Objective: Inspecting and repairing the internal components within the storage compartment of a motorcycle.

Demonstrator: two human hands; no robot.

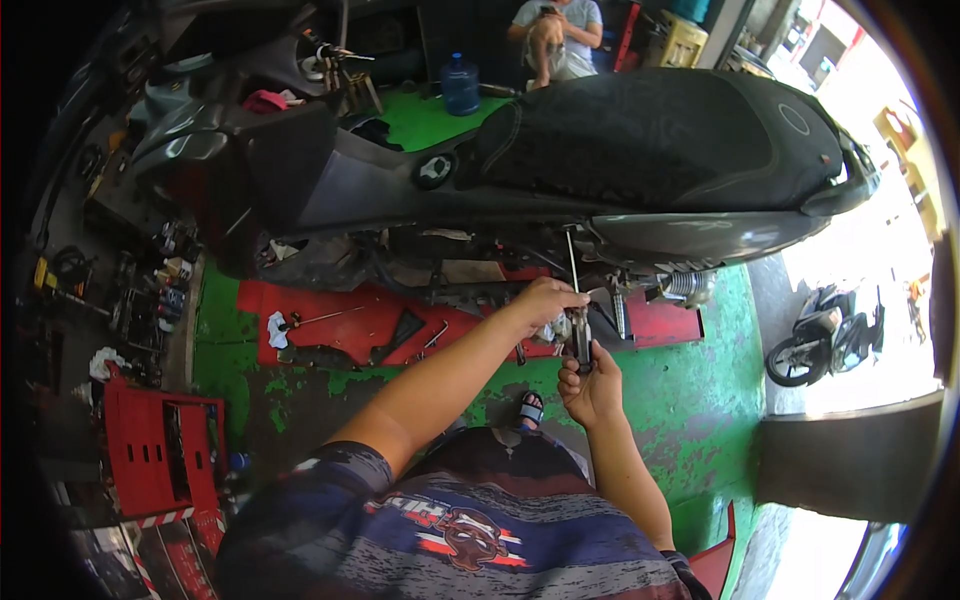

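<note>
A scooter with a black seat stands crosswise before me, its lower side panels off and parts bare beneath. My right hand is wrapped round the dark body of a long-shafted tool, whose exact kind I cannot make out. From it a thin bright shaft rises to the scooter's underside, below the front of the grey side panel. Closed at the lower part of that shaft is my left hand; its fingertips partly hide what lies there. Whether the shaft's tip touches the scooter cannot be told.
Under the scooter runs a red lift platform bearing a screwdriver, a hex key and dark parts. A red tool cabinet stands at left. Beyond the scooter are a blue water jug and a seated person. Another scooter is parked right.
</note>
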